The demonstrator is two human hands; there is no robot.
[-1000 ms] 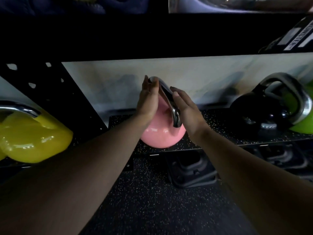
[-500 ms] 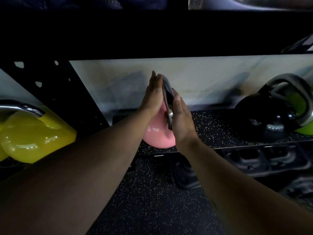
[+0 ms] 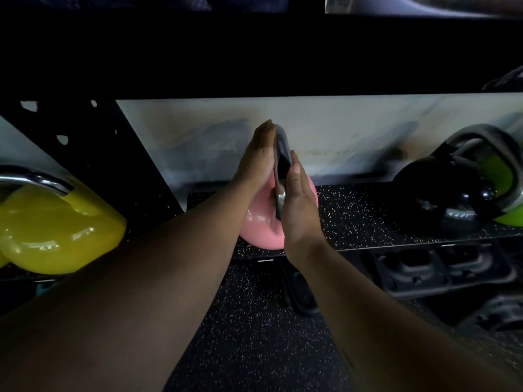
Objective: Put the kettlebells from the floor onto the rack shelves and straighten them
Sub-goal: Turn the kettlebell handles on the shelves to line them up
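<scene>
A pink kettlebell (image 3: 261,229) with a steel handle stands on the speckled black rack shelf (image 3: 368,222), near the shelf's left end. My left hand (image 3: 259,157) lies flat against the left side of the handle, fingers straight. My right hand (image 3: 298,199) presses flat on the handle's right side, so the handle is squeezed between both palms and shows edge-on. A yellow kettlebell (image 3: 56,230) sits on the neighbouring shelf at the left. A black kettlebell (image 3: 441,196) and a green kettlebell (image 3: 501,176) stand at the right of the shelf.
A dark upper shelf beam (image 3: 254,58) hangs over the kettlebells. A perforated black upright (image 3: 85,142) divides the two bays. Below the shelf lie dark moulded objects (image 3: 438,267) on the speckled rubber floor (image 3: 254,335).
The pink kettlebell's handle has turned from slanting across the view to edge-on. My palms have closed in on it from both sides.
</scene>
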